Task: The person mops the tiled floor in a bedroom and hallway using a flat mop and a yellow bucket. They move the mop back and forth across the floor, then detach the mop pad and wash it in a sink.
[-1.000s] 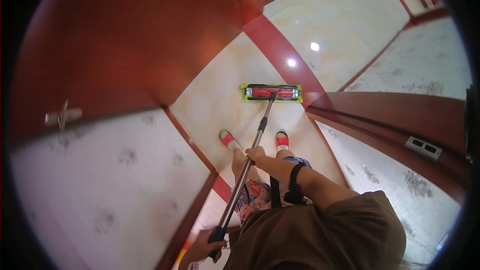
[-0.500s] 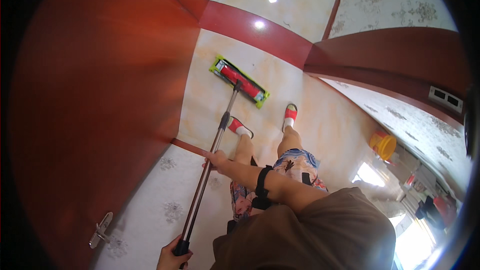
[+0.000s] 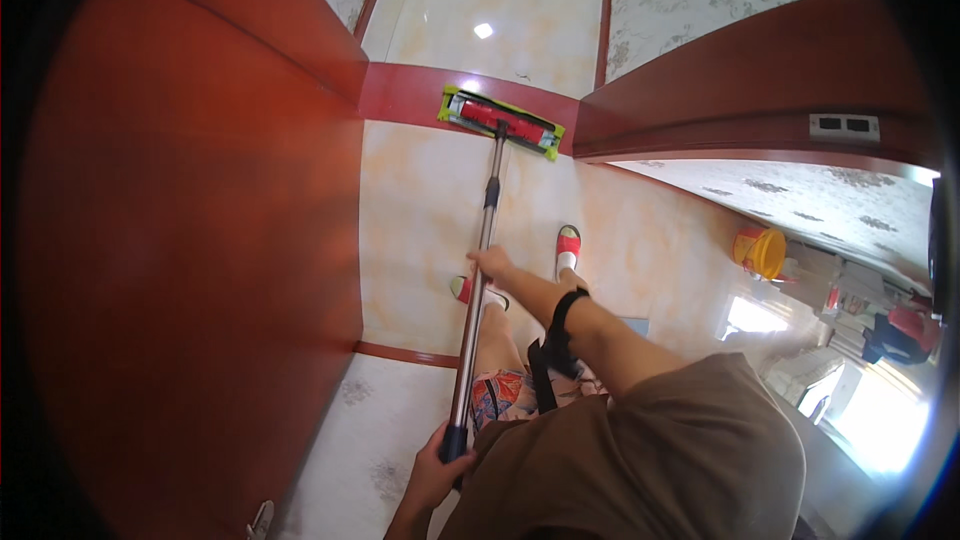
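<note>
A long-handled flat mop with a red and lime-green head [image 3: 512, 127] rests across the dark red threshold strip [image 3: 400, 95] in the doorway. Its metal pole [image 3: 473, 340] runs back toward my body. My left hand [image 3: 437, 465] is wrapped round the dark grip at the near end of the pole. Farther up, my right hand [image 3: 490, 263] closes on the bare metal, its forearm crossing in from the right with a black band on it. Both slippered feet stand behind the mop head; the pole partly covers the left slipper [image 3: 462, 288].
A red-brown door [image 3: 220, 240] fills the left side. To the right, a wooden frame [image 3: 740, 100] carries a socket plate [image 3: 843, 127]. A yellow bucket [image 3: 762, 253] stands by the patterned wall, with household items behind it. Glossy marbled tiles [image 3: 420, 230] cover the floor.
The mop head has moved forward from the tiles onto the threshold strip and turned nearer to level across it. Both hands have travelled with the pole, and the view has turned.
</note>
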Demonstrator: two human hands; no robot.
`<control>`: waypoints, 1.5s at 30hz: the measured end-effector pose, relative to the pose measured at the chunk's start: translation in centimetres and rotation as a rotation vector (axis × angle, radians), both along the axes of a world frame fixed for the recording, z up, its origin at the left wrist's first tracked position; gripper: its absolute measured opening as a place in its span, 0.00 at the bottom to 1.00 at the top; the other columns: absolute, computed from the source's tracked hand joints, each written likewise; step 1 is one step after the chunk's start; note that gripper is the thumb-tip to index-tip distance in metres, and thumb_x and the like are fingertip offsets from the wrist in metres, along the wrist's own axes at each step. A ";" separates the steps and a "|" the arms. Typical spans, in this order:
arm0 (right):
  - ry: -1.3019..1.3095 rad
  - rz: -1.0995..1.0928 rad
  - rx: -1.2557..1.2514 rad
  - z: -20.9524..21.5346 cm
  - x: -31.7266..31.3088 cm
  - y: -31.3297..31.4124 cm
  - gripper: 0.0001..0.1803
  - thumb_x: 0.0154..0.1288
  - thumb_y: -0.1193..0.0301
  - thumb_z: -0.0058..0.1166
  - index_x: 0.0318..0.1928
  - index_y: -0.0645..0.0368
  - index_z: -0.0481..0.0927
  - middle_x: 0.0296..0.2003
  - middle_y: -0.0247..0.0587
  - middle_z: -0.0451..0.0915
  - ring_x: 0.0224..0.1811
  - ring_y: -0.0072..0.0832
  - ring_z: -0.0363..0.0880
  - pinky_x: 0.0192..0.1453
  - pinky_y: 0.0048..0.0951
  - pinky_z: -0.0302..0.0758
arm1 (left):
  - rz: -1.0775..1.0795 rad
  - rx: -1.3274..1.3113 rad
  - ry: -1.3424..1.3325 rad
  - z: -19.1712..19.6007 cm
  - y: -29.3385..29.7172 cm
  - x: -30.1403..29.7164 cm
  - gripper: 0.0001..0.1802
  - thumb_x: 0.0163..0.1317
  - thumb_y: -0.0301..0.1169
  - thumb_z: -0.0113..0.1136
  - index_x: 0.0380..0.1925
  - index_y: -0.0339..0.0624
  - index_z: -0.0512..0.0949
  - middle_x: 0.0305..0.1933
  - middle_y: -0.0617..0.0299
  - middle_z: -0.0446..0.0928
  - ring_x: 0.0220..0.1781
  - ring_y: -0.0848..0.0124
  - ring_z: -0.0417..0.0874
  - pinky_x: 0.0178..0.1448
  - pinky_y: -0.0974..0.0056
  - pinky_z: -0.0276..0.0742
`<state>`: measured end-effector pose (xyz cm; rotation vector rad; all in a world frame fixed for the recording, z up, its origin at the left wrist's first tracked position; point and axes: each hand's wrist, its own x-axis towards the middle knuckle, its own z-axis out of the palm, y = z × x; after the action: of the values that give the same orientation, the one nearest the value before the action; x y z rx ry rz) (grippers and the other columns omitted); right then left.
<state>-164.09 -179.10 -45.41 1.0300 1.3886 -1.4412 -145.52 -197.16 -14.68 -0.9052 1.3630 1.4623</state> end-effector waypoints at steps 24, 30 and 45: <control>-0.166 -0.172 0.119 2.1 -7.6 1.2 0.06 0.58 0.80 0.45 0.35 0.72 0.69 0.20 0.49 0.71 0.15 0.37 0.74 0.13 0.41 0.74 | 0.113 0.070 -0.187 1.9 2.1 -9.9 0.27 0.54 0.24 0.61 0.56 0.35 0.69 0.38 0.65 0.77 0.39 0.77 0.77 0.46 0.72 0.73; -0.119 -0.116 0.109 0.5 -12.4 3.4 0.08 0.58 0.80 0.45 0.34 0.77 0.68 0.19 0.53 0.71 0.15 0.40 0.75 0.14 0.45 0.76 | 0.210 0.107 -0.169 0.6 4.2 -13.6 0.31 0.54 0.24 0.63 0.59 0.33 0.66 0.40 0.62 0.77 0.41 0.76 0.77 0.49 0.70 0.73; 0.012 -0.080 0.124 -3.0 -45.5 10.5 0.10 0.57 0.82 0.43 0.38 0.78 0.68 0.23 0.56 0.73 0.17 0.41 0.77 0.15 0.44 0.77 | 0.415 0.269 -0.271 -5.5 13.4 -43.5 0.10 0.57 0.23 0.55 0.37 0.38 0.66 0.28 0.60 0.70 0.18 0.73 0.70 0.19 0.68 0.66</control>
<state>-209.56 -168.57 -48.43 1.1688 1.4755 -1.4356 -188.99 -183.74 -20.20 -1.2032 0.7853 1.7075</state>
